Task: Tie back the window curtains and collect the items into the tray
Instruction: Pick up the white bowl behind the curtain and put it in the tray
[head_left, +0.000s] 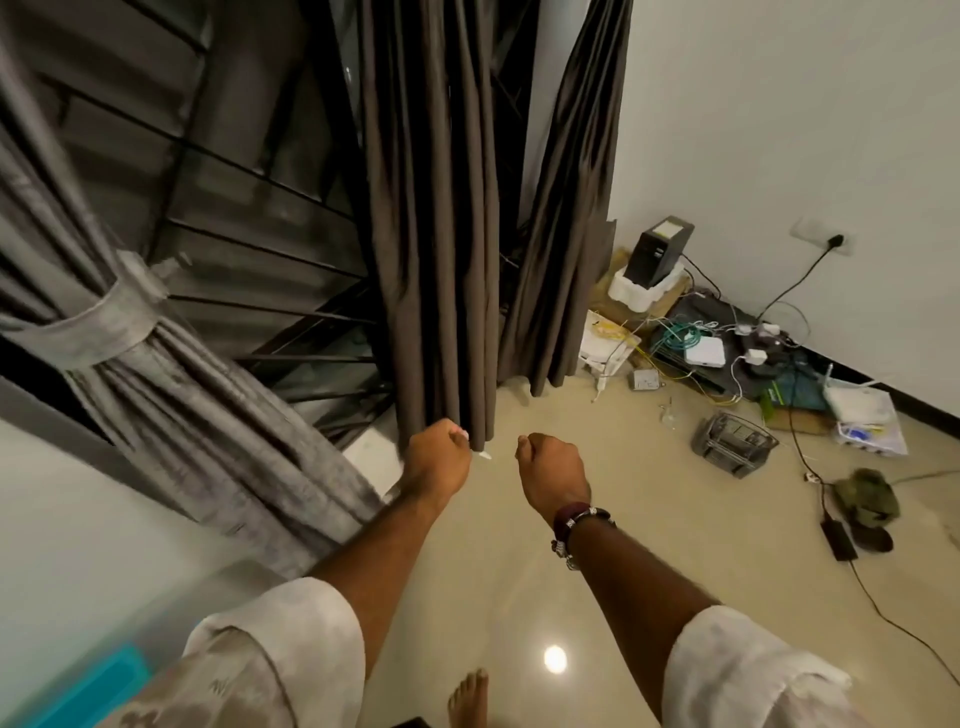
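A grey curtain (171, 374) on the left is gathered and bound by a matching tie-back band (109, 322). A dark brown curtain (436, 249) hangs loose in the middle, and a second brown panel (566, 223) hangs by the wall corner. My left hand (439, 457) is closed into a fist at the bottom hem of the middle brown curtain, touching its folds; whether it grips the fabric is unclear. My right hand (550, 473), wearing a bracelet on the wrist, is a closed fist just right of that hem, apart from the cloth. No tray can be identified.
Window bars (260, 260) stand behind the curtains. The right corner holds a black box (657, 252), routers, tangled cables (727, 353), a grey basket (732, 441) and a green cloth (865, 499) on the floor. A teal object (98, 686) lies at lower left. My bare foot (467, 696) is below.
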